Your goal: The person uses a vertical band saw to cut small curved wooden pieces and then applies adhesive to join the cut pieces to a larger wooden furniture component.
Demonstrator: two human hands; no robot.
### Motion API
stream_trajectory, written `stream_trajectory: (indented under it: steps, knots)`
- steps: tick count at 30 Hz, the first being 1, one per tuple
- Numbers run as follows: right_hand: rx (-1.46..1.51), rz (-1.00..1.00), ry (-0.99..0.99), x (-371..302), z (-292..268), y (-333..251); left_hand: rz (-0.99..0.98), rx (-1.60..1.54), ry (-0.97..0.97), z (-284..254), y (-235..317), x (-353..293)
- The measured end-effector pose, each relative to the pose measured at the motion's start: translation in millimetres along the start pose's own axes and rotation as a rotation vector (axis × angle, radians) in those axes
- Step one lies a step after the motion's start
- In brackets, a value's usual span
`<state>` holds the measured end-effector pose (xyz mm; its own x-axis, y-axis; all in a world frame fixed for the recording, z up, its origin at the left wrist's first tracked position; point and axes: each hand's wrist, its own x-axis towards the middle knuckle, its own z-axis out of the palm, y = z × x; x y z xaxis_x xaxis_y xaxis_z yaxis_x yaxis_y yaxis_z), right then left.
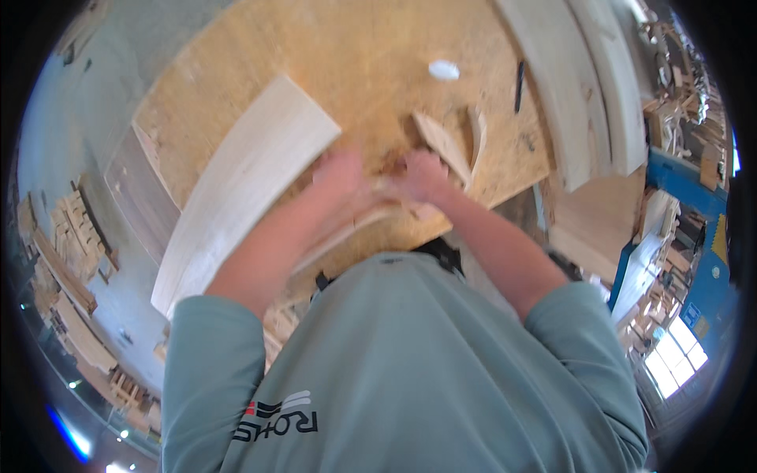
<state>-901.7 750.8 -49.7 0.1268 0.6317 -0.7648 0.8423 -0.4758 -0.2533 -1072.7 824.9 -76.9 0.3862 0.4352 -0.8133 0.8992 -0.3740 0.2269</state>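
Over the near part of the wooden table (378, 71), my left hand (339, 172) is smeared by motion, and its fingers cannot be made out. Close to its right, my right hand (423, 176) is curled closed, with whatever it grips hidden. Below both hands runs a thin curved wooden strip (347, 230), blurred; whether either hand touches it is unclear. Just beyond my right hand lie a short curved wooden piece (444, 145) and a narrower curved piece (479, 135). A broad pale curved board (244, 177) lies left of my left forearm.
A white oval object (443, 70) and a black pen-like stick (519, 87) lie farther back on the table. Long curved boards (564, 94) stand along its right side. Blue metal framing (684, 180) is at the right; wood pieces (79, 229) are stacked on the left floor.
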Motion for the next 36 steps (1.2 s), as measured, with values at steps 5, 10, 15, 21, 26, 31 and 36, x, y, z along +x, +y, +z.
stream_trajectory:
  steps: [5,10,15,21,26,31,36]
  knots:
    - [0.066,-0.128,0.164,-3,24,28,0.028,-0.135,0.080,-8,12,-56]
    - [0.254,-0.139,0.298,-34,54,63,0.007,-0.434,0.645,98,-43,-136]
    - [0.068,-0.140,0.402,-78,94,73,-0.303,-0.227,0.854,214,-124,-216]
    - [0.019,-0.124,0.552,-70,114,71,-0.308,-0.352,0.873,261,-181,-231]
    - [0.029,-0.108,0.581,-66,121,78,-0.204,-0.305,1.067,273,-185,-225]
    - [0.132,-0.151,0.478,-84,108,82,-0.283,-0.317,1.024,272,-175,-233]
    - [0.195,-0.245,0.391,-97,78,81,-0.296,-0.339,1.156,268,-158,-252]
